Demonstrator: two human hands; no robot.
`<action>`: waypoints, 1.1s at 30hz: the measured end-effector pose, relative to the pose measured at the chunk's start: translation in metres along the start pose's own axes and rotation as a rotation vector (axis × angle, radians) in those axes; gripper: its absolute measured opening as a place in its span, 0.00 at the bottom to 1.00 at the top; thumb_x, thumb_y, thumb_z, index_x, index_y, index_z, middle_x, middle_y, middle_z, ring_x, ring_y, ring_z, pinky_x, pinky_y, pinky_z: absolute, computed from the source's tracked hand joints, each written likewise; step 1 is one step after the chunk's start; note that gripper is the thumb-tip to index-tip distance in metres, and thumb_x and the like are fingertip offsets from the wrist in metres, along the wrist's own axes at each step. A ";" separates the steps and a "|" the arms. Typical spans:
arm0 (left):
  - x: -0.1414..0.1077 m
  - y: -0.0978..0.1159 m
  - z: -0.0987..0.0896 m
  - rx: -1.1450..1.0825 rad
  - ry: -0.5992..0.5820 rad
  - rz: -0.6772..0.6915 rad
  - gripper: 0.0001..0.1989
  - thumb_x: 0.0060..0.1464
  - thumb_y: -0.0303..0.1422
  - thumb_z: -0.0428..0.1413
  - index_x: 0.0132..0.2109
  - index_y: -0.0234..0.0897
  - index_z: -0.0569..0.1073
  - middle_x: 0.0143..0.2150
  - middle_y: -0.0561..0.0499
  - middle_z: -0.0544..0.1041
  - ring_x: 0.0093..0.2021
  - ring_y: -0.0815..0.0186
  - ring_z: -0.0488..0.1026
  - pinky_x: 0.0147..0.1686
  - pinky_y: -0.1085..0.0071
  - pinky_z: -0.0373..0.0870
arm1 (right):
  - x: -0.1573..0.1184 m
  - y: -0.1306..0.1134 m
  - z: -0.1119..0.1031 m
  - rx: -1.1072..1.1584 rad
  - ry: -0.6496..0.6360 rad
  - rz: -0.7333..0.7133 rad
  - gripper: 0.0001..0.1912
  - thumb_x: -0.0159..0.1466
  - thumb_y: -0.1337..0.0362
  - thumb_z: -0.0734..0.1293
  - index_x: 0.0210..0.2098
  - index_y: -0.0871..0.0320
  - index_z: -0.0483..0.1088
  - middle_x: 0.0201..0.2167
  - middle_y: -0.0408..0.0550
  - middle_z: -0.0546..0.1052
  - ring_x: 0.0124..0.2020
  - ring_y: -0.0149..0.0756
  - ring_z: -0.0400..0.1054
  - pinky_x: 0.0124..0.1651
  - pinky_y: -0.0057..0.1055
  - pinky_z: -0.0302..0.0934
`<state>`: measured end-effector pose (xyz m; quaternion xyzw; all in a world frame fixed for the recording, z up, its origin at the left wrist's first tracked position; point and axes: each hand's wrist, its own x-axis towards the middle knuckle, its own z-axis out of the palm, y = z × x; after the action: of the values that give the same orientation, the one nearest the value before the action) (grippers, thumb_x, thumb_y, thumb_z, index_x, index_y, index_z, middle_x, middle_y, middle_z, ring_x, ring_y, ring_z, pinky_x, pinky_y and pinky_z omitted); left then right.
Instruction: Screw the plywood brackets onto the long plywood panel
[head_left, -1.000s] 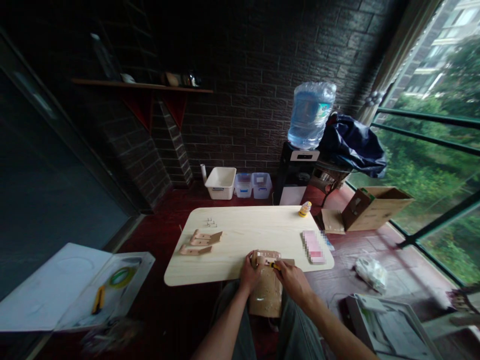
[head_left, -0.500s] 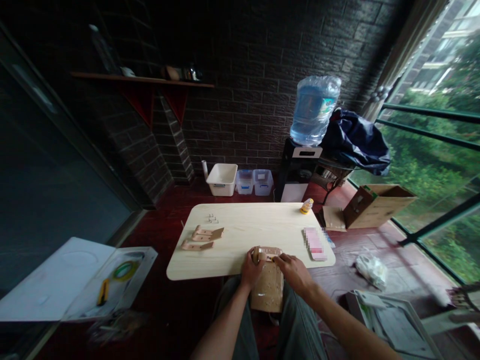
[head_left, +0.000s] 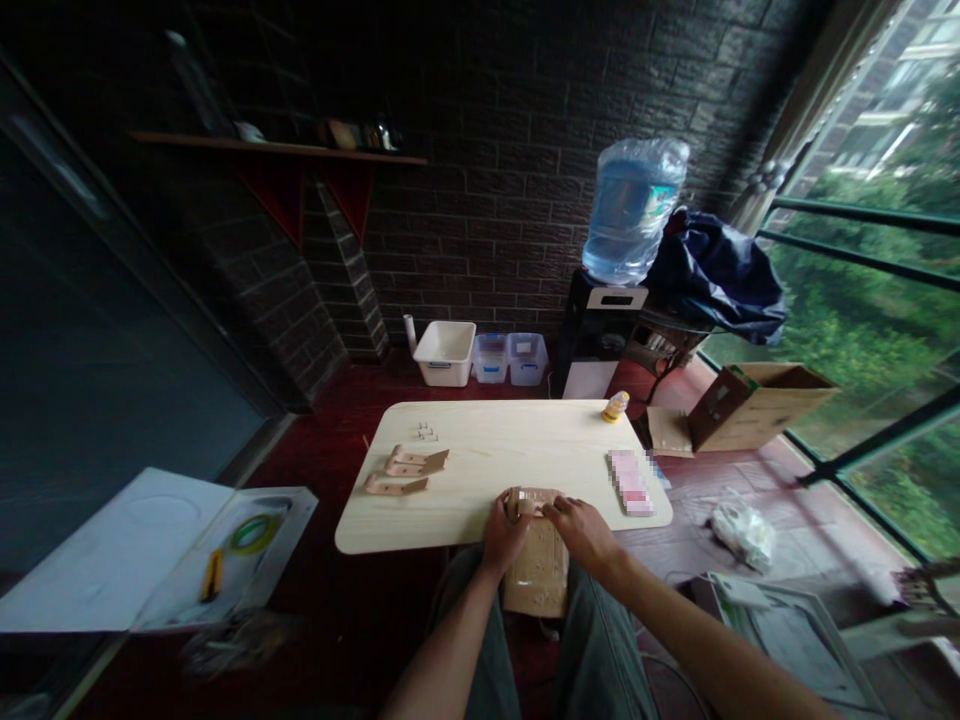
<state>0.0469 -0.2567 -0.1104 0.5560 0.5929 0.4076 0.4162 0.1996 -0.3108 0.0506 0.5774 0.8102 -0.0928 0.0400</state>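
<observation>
Bent over a tape-covered cardboard block [head_left: 535, 572], both my hands are together at its far end by the table's front edge. My left hand [head_left: 505, 530] is closed around one end of a tan, leather-like strip [head_left: 532, 508] that lies across the block. Against the strip's other end, the fingers of my right hand [head_left: 577, 525] are pinched; what they hold is too small to tell. Similar bent tan strips [head_left: 412, 462] with holes lie on the left of the pale wooden table [head_left: 510, 440]. Behind them are several small metal pieces [head_left: 424, 432].
A small yellow-capped bottle [head_left: 615, 406] and a pink blurred item [head_left: 631, 482] lie on the table's right. An open white case [head_left: 300, 500] stands at left, a cardboard box [head_left: 750, 410] at right. Bins [head_left: 445, 372] and a water dispenser [head_left: 600, 340] line the wall.
My right fingers have shifted slightly left and up along the strip. The left hand keeps its grip. The whole view has tilted a little.
</observation>
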 end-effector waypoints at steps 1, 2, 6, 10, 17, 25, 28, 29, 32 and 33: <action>0.000 -0.001 0.000 0.000 -0.003 0.002 0.26 0.53 0.42 0.59 0.57 0.41 0.65 0.52 0.44 0.78 0.52 0.57 0.77 0.51 0.61 0.71 | 0.002 0.000 -0.001 0.000 -0.004 0.011 0.19 0.69 0.71 0.57 0.56 0.55 0.70 0.52 0.56 0.76 0.52 0.42 0.71 0.53 0.34 0.63; 0.001 -0.002 0.001 0.000 -0.008 0.005 0.26 0.53 0.42 0.59 0.58 0.41 0.65 0.52 0.44 0.78 0.52 0.57 0.77 0.51 0.61 0.71 | 0.004 -0.001 -0.002 0.001 -0.007 0.022 0.19 0.69 0.71 0.57 0.55 0.55 0.70 0.52 0.55 0.76 0.51 0.42 0.72 0.52 0.33 0.64; 0.003 -0.006 0.001 0.017 -0.018 0.004 0.26 0.54 0.45 0.58 0.57 0.41 0.66 0.52 0.44 0.78 0.52 0.56 0.77 0.49 0.63 0.72 | 0.012 -0.006 -0.003 0.005 -0.020 0.059 0.17 0.69 0.71 0.56 0.52 0.58 0.71 0.50 0.57 0.77 0.48 0.43 0.74 0.48 0.32 0.66; 0.002 -0.003 0.001 0.061 -0.013 -0.008 0.27 0.53 0.45 0.59 0.58 0.41 0.66 0.52 0.45 0.79 0.53 0.56 0.76 0.48 0.65 0.71 | 0.016 -0.012 0.002 -0.003 -0.012 0.136 0.15 0.70 0.69 0.57 0.53 0.59 0.69 0.49 0.60 0.77 0.47 0.45 0.75 0.44 0.33 0.67; -0.003 0.002 -0.002 0.054 -0.028 0.004 0.28 0.55 0.46 0.57 0.59 0.39 0.65 0.53 0.43 0.79 0.53 0.56 0.76 0.50 0.65 0.71 | -0.001 -0.006 0.001 0.043 0.025 0.121 0.13 0.72 0.66 0.57 0.52 0.57 0.67 0.48 0.56 0.78 0.46 0.41 0.76 0.43 0.30 0.65; -0.004 0.002 -0.004 0.045 -0.039 -0.018 0.28 0.54 0.43 0.58 0.60 0.38 0.65 0.55 0.42 0.78 0.54 0.56 0.76 0.52 0.65 0.70 | -0.037 0.027 0.005 0.100 0.069 0.210 0.16 0.71 0.67 0.56 0.55 0.54 0.67 0.46 0.52 0.78 0.45 0.38 0.75 0.44 0.29 0.62; -0.003 0.004 -0.004 0.058 -0.027 -0.037 0.28 0.53 0.42 0.59 0.60 0.39 0.66 0.55 0.42 0.78 0.54 0.56 0.76 0.52 0.64 0.70 | -0.040 0.030 0.010 0.118 0.065 0.180 0.18 0.71 0.67 0.56 0.58 0.52 0.66 0.47 0.51 0.78 0.46 0.38 0.74 0.45 0.29 0.61; -0.003 0.004 -0.004 0.057 -0.021 -0.038 0.28 0.53 0.42 0.59 0.59 0.39 0.66 0.54 0.42 0.78 0.55 0.55 0.75 0.52 0.64 0.70 | -0.040 0.029 0.012 0.121 0.069 0.166 0.19 0.71 0.67 0.56 0.58 0.51 0.66 0.47 0.51 0.78 0.46 0.38 0.74 0.45 0.29 0.61; -0.003 0.003 -0.003 0.049 -0.019 -0.024 0.28 0.53 0.43 0.59 0.59 0.39 0.67 0.54 0.42 0.78 0.56 0.54 0.75 0.52 0.63 0.70 | -0.037 0.027 0.015 0.119 0.072 0.154 0.19 0.71 0.67 0.56 0.58 0.51 0.67 0.47 0.50 0.78 0.46 0.38 0.74 0.44 0.29 0.61; -0.003 0.002 -0.003 0.048 -0.021 -0.014 0.28 0.53 0.43 0.58 0.59 0.39 0.66 0.54 0.42 0.78 0.56 0.54 0.75 0.53 0.63 0.70 | -0.036 0.027 0.016 0.118 0.071 0.152 0.19 0.71 0.67 0.56 0.58 0.51 0.67 0.47 0.50 0.78 0.46 0.38 0.74 0.45 0.29 0.61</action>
<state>0.0450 -0.2596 -0.1072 0.5660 0.6020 0.3845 0.4116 0.2364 -0.3391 0.0381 0.6413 0.7583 -0.1165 -0.0158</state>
